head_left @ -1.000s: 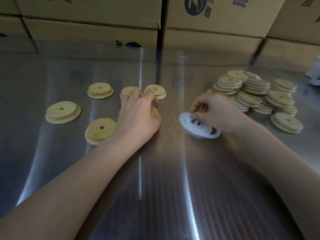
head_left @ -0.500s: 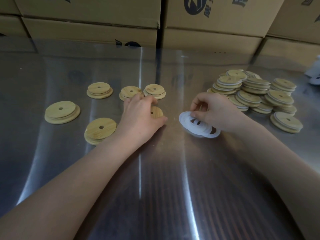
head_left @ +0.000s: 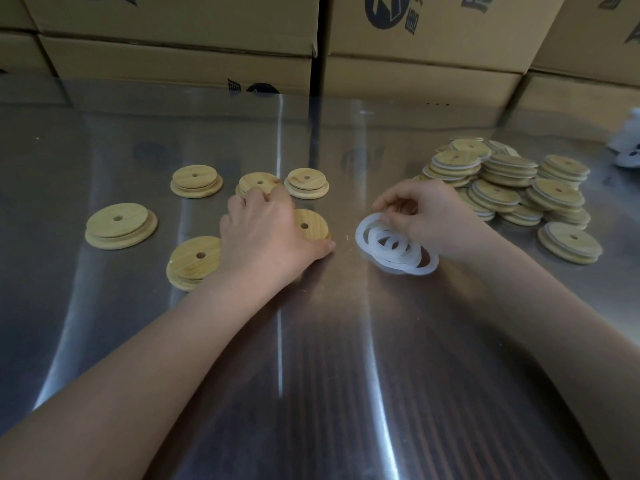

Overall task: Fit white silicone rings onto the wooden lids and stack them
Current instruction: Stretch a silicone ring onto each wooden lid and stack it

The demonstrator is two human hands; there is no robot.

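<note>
**Mia:** What is the left hand doing?

**Tom:** It lies over one wooden lid near the middle of the table. Its fingers are bent round the lid, and the thumb touches the lid's near rim. The hand hides a big part of that lid.

**Mia:** And the right hand?

**Tom:** Its fingers are bent too. They pinch the top of a little pile of white rings, just beside the held lid. The rings lie over each other, so I cannot count them.

**Mia:** How many lids have no ring?

**Tom:** Six, with the held one. The five loose lids lie toward the left side of the table. The left arm covers part of the nearest one.

**Mia:** What is on the right?

**Tom:** A heap of ringed lids sits toward the far right corner. They are stacked and overlap, too many to count. A white thing is cut off at the right edge. I cannot tell what it is. Cardboard boxes stand behind the far edge.
</note>
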